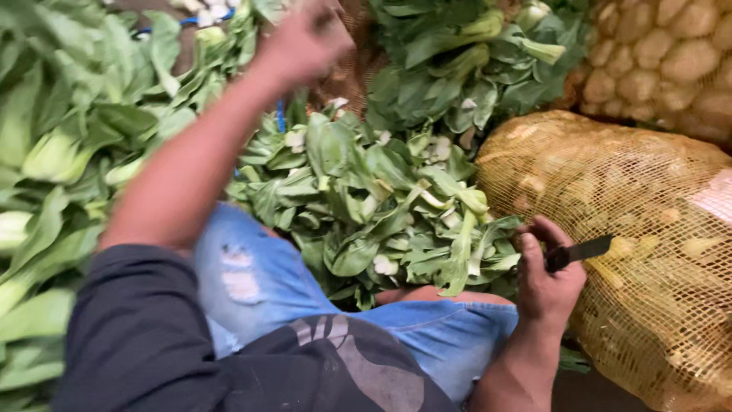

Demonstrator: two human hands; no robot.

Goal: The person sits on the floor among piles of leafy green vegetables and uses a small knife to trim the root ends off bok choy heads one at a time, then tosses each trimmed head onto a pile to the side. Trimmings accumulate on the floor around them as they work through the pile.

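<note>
Knife gripped in right hand; left hand raised far off.

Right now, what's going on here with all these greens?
A person sits among heaps of leafy greens. Their right hand grips a dark-bladed knife, its blade pointing toward a yellow mesh sack of potatoes. Their left hand, blurred, is raised over the greens farther back; whether it holds anything cannot be told. More greens lie piled at the left.
</note>
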